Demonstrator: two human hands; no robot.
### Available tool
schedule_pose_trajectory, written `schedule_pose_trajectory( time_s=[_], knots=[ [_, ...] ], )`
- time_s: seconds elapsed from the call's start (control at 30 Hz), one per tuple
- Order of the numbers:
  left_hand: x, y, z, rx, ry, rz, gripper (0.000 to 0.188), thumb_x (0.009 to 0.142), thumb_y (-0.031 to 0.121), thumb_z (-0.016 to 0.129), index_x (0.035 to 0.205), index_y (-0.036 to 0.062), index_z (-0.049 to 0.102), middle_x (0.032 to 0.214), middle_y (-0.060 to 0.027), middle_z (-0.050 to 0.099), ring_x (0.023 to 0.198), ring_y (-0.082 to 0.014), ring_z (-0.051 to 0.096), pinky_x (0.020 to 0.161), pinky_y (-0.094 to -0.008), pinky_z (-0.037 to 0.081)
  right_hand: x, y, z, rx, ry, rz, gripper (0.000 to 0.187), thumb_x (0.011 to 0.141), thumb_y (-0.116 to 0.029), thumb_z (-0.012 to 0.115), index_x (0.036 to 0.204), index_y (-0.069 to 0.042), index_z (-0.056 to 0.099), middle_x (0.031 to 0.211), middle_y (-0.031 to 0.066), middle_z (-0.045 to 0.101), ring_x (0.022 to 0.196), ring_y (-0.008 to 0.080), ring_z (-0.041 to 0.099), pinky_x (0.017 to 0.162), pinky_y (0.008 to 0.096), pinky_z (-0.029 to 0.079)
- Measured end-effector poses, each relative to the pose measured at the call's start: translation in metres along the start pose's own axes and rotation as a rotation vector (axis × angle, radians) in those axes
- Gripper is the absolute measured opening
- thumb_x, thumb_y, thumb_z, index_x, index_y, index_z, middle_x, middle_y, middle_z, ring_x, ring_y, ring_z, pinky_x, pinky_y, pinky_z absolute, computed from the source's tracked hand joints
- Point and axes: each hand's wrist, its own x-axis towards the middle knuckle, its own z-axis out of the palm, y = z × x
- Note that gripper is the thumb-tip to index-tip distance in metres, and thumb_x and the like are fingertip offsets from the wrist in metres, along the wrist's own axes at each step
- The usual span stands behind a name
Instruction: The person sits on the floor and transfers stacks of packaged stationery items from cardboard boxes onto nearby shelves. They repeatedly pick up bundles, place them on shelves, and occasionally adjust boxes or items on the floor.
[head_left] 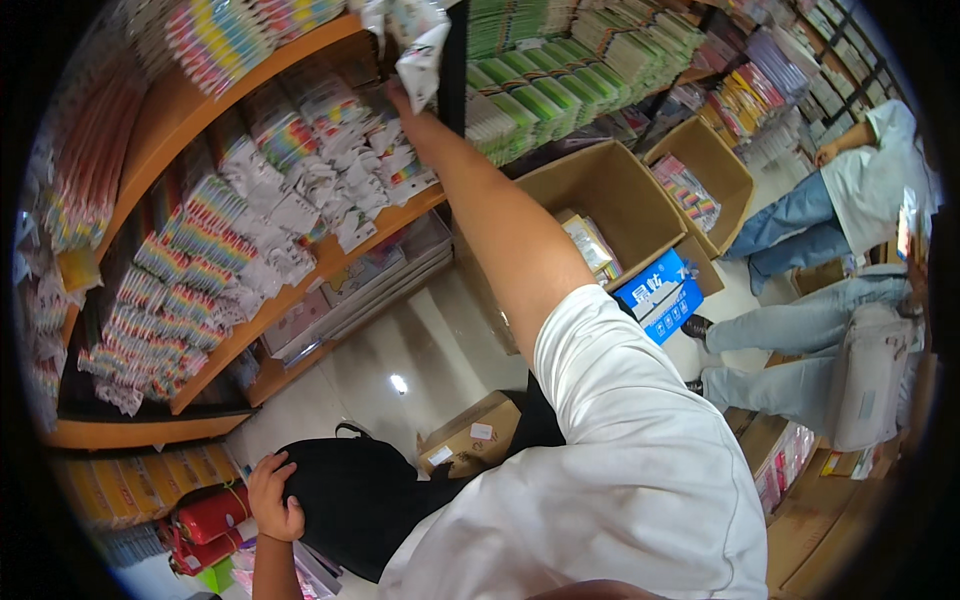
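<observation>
My right arm stretches up and forward to a wooden shelf, and my right hand (402, 106) is at the back of it, beside a dark upright post. White plastic packets (421, 62) with small prints hang over that hand and hide its fingers, so its grip does not show. Below it, many white packets (350, 170) with rainbow-coloured strips lie in loose heaps on the shelf (330, 260). At the lower left, my left hand (276, 496) rests with fingers apart against the edge of a black cloth-like thing (350, 490); it holds nothing.
Stacked green packs (545, 85) fill the shelf beyond the post. Open cardboard boxes (600, 180) stand on the floor to the right, near a blue printed box panel (660, 295). A closed carton (470, 435) lies below me. Red fire extinguishers (212, 515) are lower left. Two people stand right.
</observation>
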Motion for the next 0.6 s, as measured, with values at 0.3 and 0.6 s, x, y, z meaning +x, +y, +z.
schedule_pose_trajectory(
  time_s=[0.3,0.6],
  knots=[
    [0.036,0.006,0.01,0.0,-0.052,0.045,0.046,0.091,0.04,0.047,0.11,0.0029,0.067,0.123,-0.02,0.065,0.118,-0.0427,0.058,0.102,-0.0491,0.043,-0.092,-0.008,-0.083,-0.195,-0.26,-0.096,0.055,0.097,-0.042,0.061,0.138,-0.006,0.058,0.124,0.01,0.066,0.111,0.0227,0.06,0.094,0.0375,0.047],
    [0.039,0.004,0.014,0.004,-0.09,0.076,0.048,0.092,0.04,0.046,0.113,0.0015,0.066,0.125,-0.0215,0.063,0.118,-0.0435,0.057,0.103,-0.0489,0.04,-0.103,0.007,-0.183,-0.956,0.142,-0.042,0.077,0.084,-0.018,0.061,0.156,-0.017,0.034,0.119,0.0252,0.067,0.108,0.04,0.066,0.093,0.0455,0.052]
  ],
)
